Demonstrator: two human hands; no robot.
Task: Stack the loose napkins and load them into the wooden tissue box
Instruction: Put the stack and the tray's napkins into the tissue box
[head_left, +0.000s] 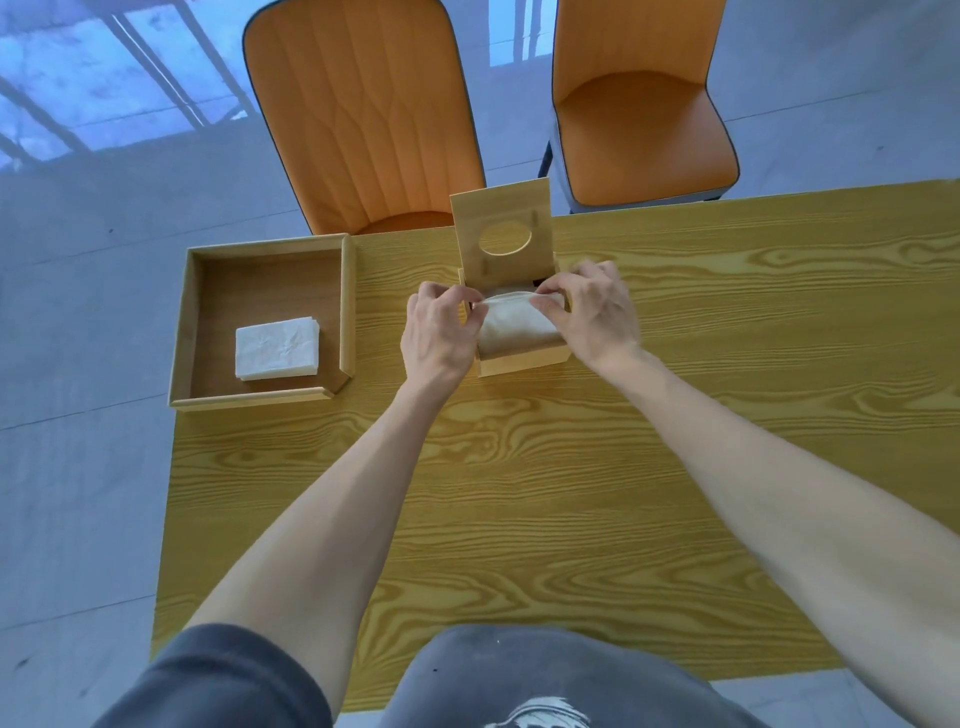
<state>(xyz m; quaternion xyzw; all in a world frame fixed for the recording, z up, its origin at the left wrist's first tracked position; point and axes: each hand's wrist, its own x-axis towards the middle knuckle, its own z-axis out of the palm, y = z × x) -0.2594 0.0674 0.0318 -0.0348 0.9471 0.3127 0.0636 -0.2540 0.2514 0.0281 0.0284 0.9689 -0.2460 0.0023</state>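
both hands (439, 332) press napkins (514, 322) (box (519, 361) open)

Bare forearms; dark grey short sleeves (218, 675); grey shirt, white print (540, 714).

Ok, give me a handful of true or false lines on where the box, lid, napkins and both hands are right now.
1. The lid of the wooden tissue box stands open, tilted up at the far side. True.
2. The tray on the left is bare. False: a stack of white napkins lies in it.
3. Both hands are at the box, the left hand and the right hand gripping a napkin bundle in its opening. True.
4. The lid has a square hole. False: the hole is oval.
5. The tray sits to the right of the box. False: it sits to its left, near the edge of the table.
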